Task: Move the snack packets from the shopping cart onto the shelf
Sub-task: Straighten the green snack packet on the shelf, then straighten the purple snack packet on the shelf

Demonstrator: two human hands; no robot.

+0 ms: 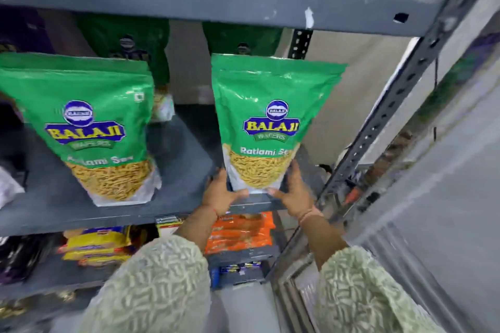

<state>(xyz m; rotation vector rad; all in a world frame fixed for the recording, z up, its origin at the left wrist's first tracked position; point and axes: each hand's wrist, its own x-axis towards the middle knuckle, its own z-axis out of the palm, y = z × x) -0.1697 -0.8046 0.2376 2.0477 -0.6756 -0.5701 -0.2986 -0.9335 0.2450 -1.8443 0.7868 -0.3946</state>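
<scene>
A green Balaji Ratlami Sev packet [270, 121] stands upright at the front right of the grey shelf [108, 213]. My left hand [223, 193] grips its lower left corner and my right hand [293, 192] grips its lower right corner. A second identical green packet [89, 127] stands upright on the same shelf to the left, untouched. More green packets stand in shadow behind both. The shopping cart is out of view.
The grey shelf above [216, 0] carries dark purple packets. Below are yellow packets [97, 246] and orange packets [240, 232]. A perforated metal upright [392, 111] bounds the shelf on the right, with a pale wall beyond.
</scene>
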